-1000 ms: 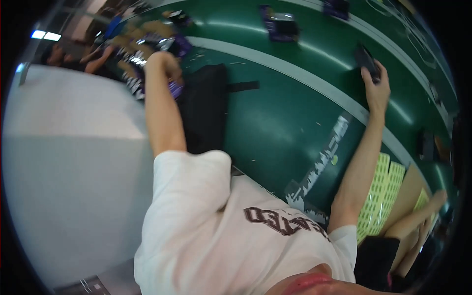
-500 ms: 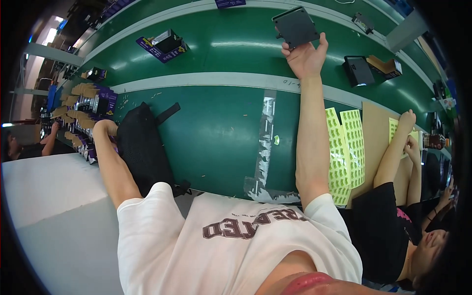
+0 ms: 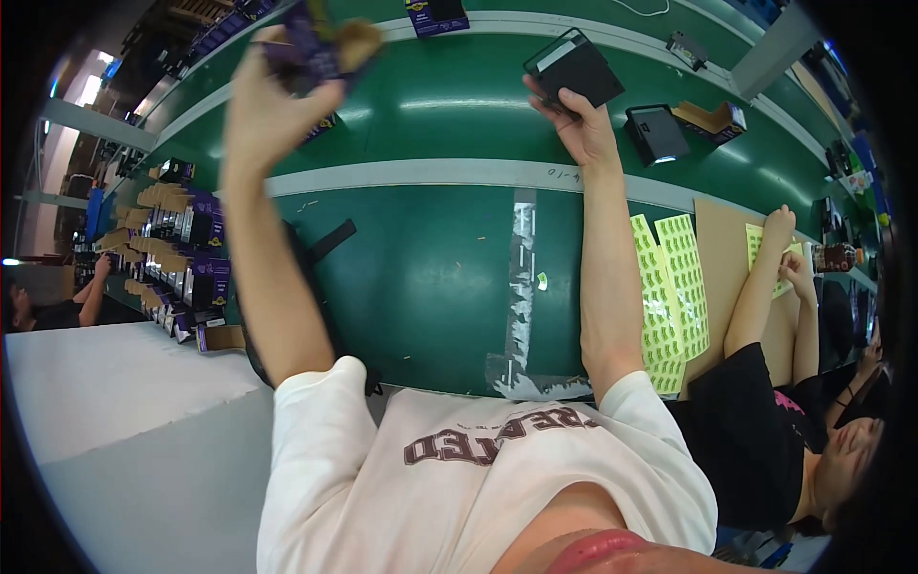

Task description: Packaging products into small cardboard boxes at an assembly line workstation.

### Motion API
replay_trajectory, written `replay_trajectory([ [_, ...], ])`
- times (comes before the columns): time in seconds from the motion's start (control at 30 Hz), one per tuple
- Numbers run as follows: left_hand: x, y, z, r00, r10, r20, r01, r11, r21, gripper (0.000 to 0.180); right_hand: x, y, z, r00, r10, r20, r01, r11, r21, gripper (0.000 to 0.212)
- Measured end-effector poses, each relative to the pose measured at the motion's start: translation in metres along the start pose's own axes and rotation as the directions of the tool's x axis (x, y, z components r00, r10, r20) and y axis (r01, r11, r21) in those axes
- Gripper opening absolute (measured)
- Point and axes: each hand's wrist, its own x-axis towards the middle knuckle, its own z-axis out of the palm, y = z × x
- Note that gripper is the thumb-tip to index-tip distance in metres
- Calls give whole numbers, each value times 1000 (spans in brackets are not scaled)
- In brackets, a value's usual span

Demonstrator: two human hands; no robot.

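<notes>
My left hand [image 3: 273,120] is raised at the upper left, smeared by motion, with its fingers round an open purple cardboard box [image 3: 311,43] with brown inner flaps. Part of another purple box shows beneath that wrist on the green conveyor. At the upper middle, my right hand [image 3: 583,124] grips a flat black square device [image 3: 583,77], thumb on its dark face and fingers behind. A thin black loop stands out from the device's upper left edge, beside a pale strip.
Stacked purple boxes [image 3: 196,277] stand at the left, near a black bag [image 3: 251,335]. Yellow-green sticker sheets [image 3: 681,277] lie right of my right forearm. Another black device [image 3: 656,134] and an open box [image 3: 717,122] sit on the conveyor. A co-worker's hands [image 3: 786,244] handle a sticker sheet at the right.
My left hand has come up from the stacked boxes to the upper left, bringing a purple box. My right hand has turned the black device, and its thumb now lies over the device's face.
</notes>
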Motion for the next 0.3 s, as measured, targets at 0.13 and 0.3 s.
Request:
replay_trajectory([
  [0.13,-12,-33,96,985,-18,171,93,892,-442,48,4,-8,-39,992,54,115,-57,998,28,40],
  [0.3,-47,-47,146,923,-95,372,312,749,-584,55,-7,-57,-39,867,120,484,36,953,-301,68],
])
